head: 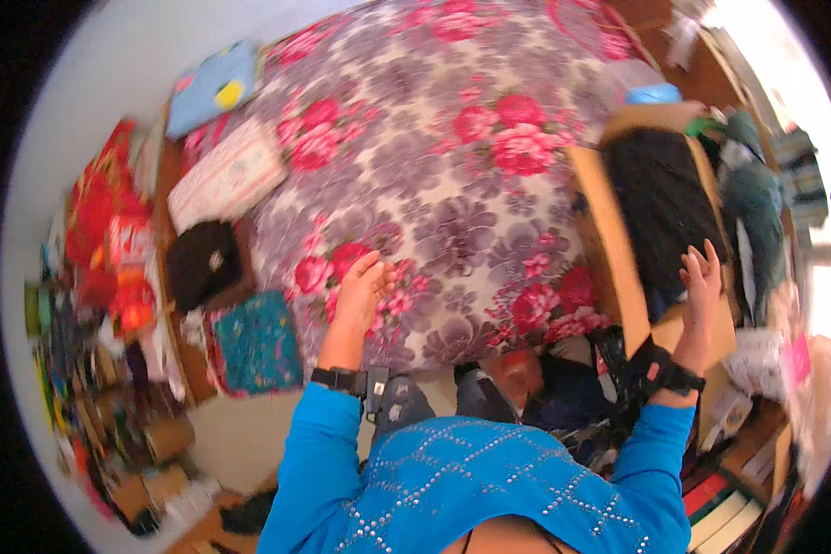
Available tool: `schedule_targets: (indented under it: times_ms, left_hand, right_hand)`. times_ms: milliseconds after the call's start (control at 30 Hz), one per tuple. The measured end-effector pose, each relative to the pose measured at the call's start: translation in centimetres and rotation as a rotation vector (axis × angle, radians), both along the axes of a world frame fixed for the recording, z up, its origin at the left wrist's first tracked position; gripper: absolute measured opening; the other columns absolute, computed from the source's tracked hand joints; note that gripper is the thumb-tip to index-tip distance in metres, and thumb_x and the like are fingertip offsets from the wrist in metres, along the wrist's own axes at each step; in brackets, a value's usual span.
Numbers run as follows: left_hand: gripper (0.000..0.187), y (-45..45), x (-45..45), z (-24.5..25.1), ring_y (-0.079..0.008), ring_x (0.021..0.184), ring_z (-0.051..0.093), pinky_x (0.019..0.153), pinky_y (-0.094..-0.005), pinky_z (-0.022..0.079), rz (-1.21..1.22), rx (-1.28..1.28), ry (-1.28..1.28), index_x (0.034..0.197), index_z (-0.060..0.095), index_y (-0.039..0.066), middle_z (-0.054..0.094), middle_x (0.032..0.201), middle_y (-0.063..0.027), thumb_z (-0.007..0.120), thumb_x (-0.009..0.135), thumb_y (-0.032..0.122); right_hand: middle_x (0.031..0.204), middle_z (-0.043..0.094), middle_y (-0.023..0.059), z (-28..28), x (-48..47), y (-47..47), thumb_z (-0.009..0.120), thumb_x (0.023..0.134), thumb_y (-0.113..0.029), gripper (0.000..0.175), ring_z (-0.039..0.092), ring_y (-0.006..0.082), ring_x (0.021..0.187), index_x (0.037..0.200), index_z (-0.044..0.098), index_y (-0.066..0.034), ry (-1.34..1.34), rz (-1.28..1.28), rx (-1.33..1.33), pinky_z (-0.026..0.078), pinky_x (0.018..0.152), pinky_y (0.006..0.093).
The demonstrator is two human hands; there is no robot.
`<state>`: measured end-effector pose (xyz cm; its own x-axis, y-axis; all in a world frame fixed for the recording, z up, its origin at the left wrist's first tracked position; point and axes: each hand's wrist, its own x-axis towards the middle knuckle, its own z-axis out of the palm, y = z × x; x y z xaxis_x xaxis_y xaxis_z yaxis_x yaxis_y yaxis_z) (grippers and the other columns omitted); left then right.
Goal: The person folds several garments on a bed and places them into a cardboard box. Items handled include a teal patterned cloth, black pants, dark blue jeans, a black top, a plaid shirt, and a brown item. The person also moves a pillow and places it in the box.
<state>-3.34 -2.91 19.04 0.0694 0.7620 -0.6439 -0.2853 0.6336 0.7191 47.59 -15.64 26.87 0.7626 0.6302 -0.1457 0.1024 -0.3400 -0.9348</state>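
My left hand (365, 285) hovers over the near part of a bed with a floral bedspread (450, 228), its fingers loosely bent and nothing in them. My right hand (701, 280) is raised at the near right corner of an open cardboard box (613, 242), fingers apart and holding nothing. Inside the box lies folded black cloth (665, 201). Whether the right hand touches the box or cloth is not clear. Along the bed's left side are a folded teal patterned cloth (260, 343), a folded black cloth (204, 263) and a pale patterned pillow (228, 173).
A light blue pillow (215, 90) lies at the far left corner. Red bags (111, 215) and crowded goods line the left wall. Green-grey clothes (751, 194) are heaped right of the box. Dark bags (575, 377) sit below the bed's near edge, with books (724, 512) at lower right.
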Motion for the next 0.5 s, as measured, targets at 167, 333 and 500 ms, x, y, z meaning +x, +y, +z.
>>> schedule_targets:
  times_ms: [167,333,500]
  left_hand:
    - [0.037,-5.5,-8.4,-1.8,-0.0176,0.079,0.060,0.064,-0.0294,0.050,0.221,-0.044,-0.028,0.119,0.043,0.003,0.059,0.093,-0.0106,0.055,0.085,0.010]
    - [0.034,-11.4,-16.5,-5.2,-0.0188,0.080,0.058,0.067,-0.0312,0.049,0.441,-0.203,0.107,0.117,0.043,0.009,0.057,0.092,-0.0076,0.055,0.085,0.015]
    - [0.031,-18.1,-24.8,-9.0,-0.0181,0.075,0.058,0.062,-0.0302,0.047,0.673,-0.256,0.085,0.112,0.044,0.010,0.057,0.086,-0.0053,0.055,0.084,0.015]
  right_hand:
    - [0.105,0.059,0.0097,2.0,-9.8,5.8,0.056,0.085,-0.014,0.045,0.055,0.0120,0.088,0.126,0.043,-0.0018,-0.011,0.502,0.008,0.044,0.074,0.0236]
    - [0.102,0.059,0.0089,-0.6,-20.5,9.6,0.057,0.083,-0.012,0.046,0.055,0.0126,0.086,0.125,0.043,-0.0036,-0.099,0.996,-0.135,0.045,0.077,0.0261]
    - [0.098,0.062,0.0147,-2.9,-31.7,10.6,0.060,0.080,-0.017,0.049,0.060,0.0199,0.084,0.124,0.044,-0.0054,-0.248,1.340,-0.276,0.047,0.076,0.0313]
